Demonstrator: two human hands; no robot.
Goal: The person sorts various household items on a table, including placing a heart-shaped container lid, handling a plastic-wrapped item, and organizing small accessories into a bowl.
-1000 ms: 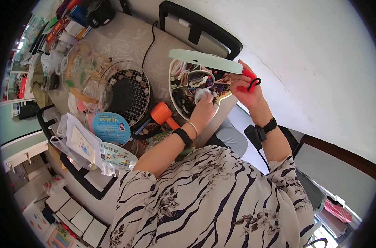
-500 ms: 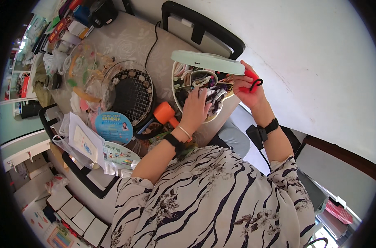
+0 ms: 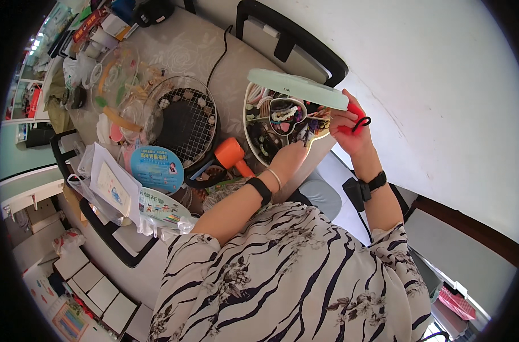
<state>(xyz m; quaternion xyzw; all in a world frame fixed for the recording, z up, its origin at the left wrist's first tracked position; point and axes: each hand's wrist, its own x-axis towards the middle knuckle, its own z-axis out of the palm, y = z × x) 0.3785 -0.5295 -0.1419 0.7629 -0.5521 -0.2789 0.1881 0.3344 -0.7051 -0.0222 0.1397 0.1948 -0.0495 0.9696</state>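
Note:
A pale organizer box (image 3: 254, 145) with several compartments stands at the table's edge. Hair ties, clips and beaded pieces fill it, some inside a round middle cup (image 3: 286, 115). My right hand (image 3: 351, 134) grips the raised pale green lid (image 3: 299, 89) by its right end. Something bright red (image 3: 356, 109) and a black loop (image 3: 362, 121) also show at that hand. My left hand (image 3: 291, 161) reaches over the box's near rim into the front compartment. Its fingers are bent together among the small accessories; what they pinch, if anything, is hidden.
Left of the box lie an orange hammer-shaped thing (image 3: 231, 154) and a round wire-mesh grill (image 3: 185, 125). A blue round card (image 3: 157, 169), papers and plastic bags crowd the table's near left. A black-framed chair (image 3: 294, 37) stands behind the box, and a black cable (image 3: 217, 60) crosses the tablecloth.
My left hand has moved right and down, from over the box's middle to its near right rim, uncovering the middle cup. The right hand keeps the lid raised. The whole view has shifted slightly.

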